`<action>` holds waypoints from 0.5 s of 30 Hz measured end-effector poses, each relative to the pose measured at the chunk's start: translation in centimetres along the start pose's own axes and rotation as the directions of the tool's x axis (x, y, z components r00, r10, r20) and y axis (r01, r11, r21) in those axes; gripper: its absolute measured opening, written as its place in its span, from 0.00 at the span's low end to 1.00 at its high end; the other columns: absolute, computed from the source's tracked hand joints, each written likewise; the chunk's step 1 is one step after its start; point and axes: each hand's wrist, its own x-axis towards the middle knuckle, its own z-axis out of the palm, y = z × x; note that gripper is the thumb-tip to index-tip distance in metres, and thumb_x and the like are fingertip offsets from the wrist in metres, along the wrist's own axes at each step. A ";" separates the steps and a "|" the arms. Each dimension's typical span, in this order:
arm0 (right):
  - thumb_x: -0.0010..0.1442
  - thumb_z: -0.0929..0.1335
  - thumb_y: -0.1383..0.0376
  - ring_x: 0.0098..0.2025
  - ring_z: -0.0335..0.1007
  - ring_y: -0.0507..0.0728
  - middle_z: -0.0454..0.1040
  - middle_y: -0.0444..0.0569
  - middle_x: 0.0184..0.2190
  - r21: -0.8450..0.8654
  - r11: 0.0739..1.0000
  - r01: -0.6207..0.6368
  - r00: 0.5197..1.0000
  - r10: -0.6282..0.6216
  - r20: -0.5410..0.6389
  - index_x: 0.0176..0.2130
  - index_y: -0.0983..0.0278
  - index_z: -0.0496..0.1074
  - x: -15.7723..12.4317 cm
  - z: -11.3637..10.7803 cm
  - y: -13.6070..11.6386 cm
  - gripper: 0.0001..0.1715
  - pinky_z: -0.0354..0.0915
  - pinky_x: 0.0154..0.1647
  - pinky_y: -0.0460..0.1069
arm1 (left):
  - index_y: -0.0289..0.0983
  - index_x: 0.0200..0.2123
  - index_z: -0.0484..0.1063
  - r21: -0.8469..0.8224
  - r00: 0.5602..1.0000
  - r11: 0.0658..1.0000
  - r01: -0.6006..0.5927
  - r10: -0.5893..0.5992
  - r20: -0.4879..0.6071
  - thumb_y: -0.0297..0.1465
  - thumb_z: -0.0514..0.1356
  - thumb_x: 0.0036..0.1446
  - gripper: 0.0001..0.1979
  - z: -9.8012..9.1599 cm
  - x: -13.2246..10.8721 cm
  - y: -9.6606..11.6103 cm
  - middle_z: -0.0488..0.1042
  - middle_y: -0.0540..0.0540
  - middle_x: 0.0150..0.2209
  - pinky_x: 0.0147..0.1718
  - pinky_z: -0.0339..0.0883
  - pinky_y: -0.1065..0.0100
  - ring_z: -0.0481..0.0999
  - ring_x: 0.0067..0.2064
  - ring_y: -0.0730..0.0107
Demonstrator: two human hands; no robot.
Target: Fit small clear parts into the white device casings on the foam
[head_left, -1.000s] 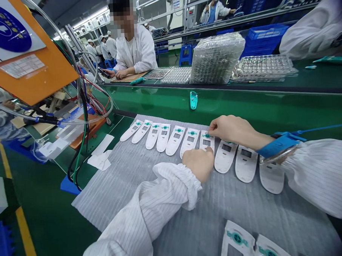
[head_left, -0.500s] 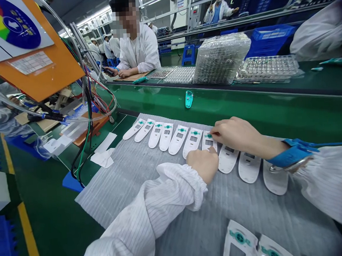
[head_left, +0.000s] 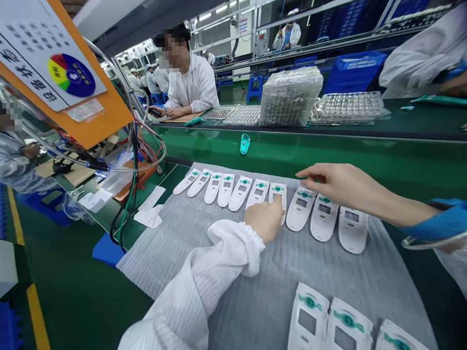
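A row of white plastic casings, each with a small rectangular window and a green part at its top end, lies on a grey foam sheet. My left hand is curled, its index finger holding down one white casing near the window. The thumb of that hand is hidden. To the right, my right hand hovers above the top of the neighbouring casing. Its index finger and thumb are apart, and I see nothing between them. A blue wrist strap circles the right wrist.
More casings lie at the bottom edge. A teal part rests on the green strip behind the sheet. Beyond stand stacked clear trays. Cables and an orange sign board hang at left. Co-workers sit across and beside.
My right hand has lifted off the casing's green part and moved slightly right, its fingers parting. My left index finger stays on that casing. The view has shifted a little.
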 end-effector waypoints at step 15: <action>0.62 0.64 0.48 0.40 0.73 0.60 0.77 0.50 0.42 0.503 0.846 0.178 0.974 -0.225 0.034 0.32 0.56 0.80 -11.6 -2.5 -12.4 0.20 0.68 0.42 0.55 | 0.29 0.46 0.72 -0.990 0.958 0.144 -0.001 -0.282 -0.042 0.52 0.50 0.65 0.30 0.8 -10.9 5.3 0.57 0.57 0.12 0.14 0.42 0.74 0.49 0.13 0.79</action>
